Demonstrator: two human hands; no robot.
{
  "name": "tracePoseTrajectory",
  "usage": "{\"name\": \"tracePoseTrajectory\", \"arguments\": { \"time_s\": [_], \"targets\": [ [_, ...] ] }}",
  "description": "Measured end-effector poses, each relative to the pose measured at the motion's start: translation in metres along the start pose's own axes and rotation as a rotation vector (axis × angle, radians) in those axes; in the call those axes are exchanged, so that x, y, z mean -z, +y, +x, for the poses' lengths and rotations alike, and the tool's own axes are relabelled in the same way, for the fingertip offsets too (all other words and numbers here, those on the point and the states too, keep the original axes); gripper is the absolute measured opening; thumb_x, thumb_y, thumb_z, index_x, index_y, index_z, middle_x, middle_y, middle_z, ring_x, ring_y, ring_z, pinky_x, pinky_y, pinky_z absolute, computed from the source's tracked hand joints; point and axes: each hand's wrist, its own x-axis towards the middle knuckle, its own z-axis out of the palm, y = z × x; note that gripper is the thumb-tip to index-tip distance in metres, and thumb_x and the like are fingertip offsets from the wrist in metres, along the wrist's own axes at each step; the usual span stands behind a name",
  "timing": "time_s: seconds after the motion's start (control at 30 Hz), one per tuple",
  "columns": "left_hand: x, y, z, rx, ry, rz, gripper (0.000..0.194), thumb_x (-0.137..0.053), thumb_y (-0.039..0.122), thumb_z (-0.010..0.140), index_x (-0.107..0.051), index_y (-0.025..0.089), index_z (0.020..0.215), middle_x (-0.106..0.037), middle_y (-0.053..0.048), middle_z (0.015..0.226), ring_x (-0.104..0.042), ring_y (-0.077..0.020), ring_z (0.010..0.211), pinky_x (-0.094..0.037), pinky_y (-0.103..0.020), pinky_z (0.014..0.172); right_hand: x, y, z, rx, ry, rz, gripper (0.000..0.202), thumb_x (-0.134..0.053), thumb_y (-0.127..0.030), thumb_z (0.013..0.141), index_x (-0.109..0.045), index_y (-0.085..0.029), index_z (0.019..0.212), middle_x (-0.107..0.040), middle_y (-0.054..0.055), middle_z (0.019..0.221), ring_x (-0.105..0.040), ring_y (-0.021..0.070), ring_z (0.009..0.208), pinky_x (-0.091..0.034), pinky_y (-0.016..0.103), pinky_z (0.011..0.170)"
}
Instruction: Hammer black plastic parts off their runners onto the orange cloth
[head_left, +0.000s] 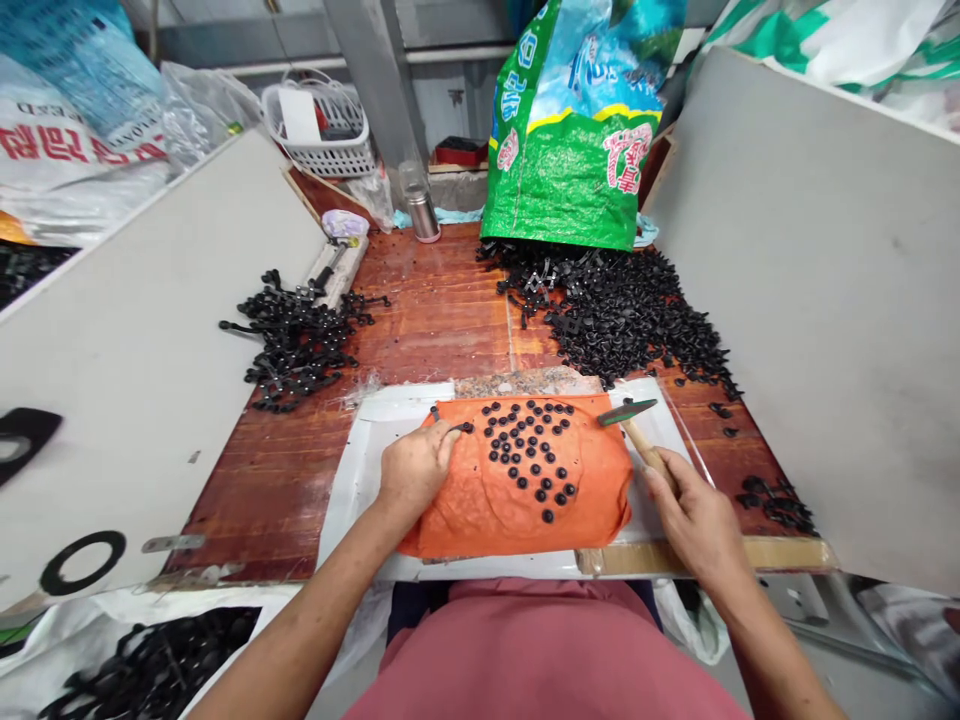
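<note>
My left hand (416, 465) is closed on a small black part (463, 428) that pokes out past the fingertips. It rests over the left edge of an orange cloth-covered pad (469, 505). Several small round black pieces (535, 468) lie scattered on the pad's middle and right half. In my right hand (697, 515) is a hammer (630, 411) with a pale wooden handle, its dark green head over the pad's top right corner. Beneath the pad lies a white sheet (349, 500); the pad's underside is hidden.
A big heap of small black parts (630, 310) spills from a green bag (574, 190) at the back right. To the left lies a pile of black linked parts (300, 340). Grey panels (810, 290) flank the table. A steel flask (424, 215) and white basket (330, 150) stand behind.
</note>
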Motion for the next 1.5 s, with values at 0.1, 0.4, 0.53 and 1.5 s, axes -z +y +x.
{"name": "tracePoseTrajectory", "arguments": {
  "time_s": [0.1, 0.4, 0.53, 1.5],
  "targets": [
    [0.001, 0.0, 0.0, 0.008, -0.001, 0.001, 0.035, -0.041, 0.04, 0.104, -0.073, 0.026, 0.104, -0.079, -0.005, 0.094, -0.073, -0.0222, 0.086, -0.042, -0.028, 0.066, 0.012, -0.022, 0.001, 0.087, 0.046, -0.124, 0.046, -0.043, -0.05, 0.1, -0.061, -0.029, 0.137, -0.078, 0.008, 0.098, -0.072, 0.0282, 0.08, -0.048, 0.033, 0.066],
    [0.007, 0.001, 0.001, 0.004, -0.028, 0.01, 0.038, -0.04, 0.042, 0.104, -0.073, 0.025, 0.104, -0.08, -0.008, 0.094, -0.074, -0.0255, 0.086, -0.041, -0.029, 0.064, -0.016, -0.11, 0.019, 0.557, -0.2, -0.09, 0.046, -0.039, -0.028, 0.106, -0.051, -0.028, 0.15, -0.076, 0.005, 0.12, -0.075, 0.0242, 0.097, -0.057, 0.035, 0.079],
    [0.008, 0.002, 0.003, -0.003, -0.026, -0.005, 0.036, -0.041, 0.042, 0.103, -0.073, 0.025, 0.103, -0.08, -0.007, 0.095, -0.074, -0.0247, 0.086, -0.04, -0.029, 0.064, -0.03, -0.13, 0.023, 0.625, -0.126, -0.167, 0.05, -0.039, -0.024, 0.106, -0.043, -0.026, 0.156, -0.075, 0.009, 0.119, -0.073, 0.0241, 0.096, -0.056, 0.035, 0.08],
    [0.004, -0.037, 0.022, 0.068, 0.005, -0.602, 0.023, -0.046, 0.041, 0.092, -0.061, 0.023, 0.089, -0.063, 0.002, 0.066, -0.061, -0.0198, 0.068, -0.04, -0.027, 0.063, -0.027, -0.123, 0.023, 0.579, -0.124, -0.337, 0.051, -0.043, -0.024, 0.105, -0.045, -0.029, 0.155, -0.077, 0.007, 0.111, -0.074, 0.0223, 0.089, -0.055, 0.03, 0.072]
  ]
}}
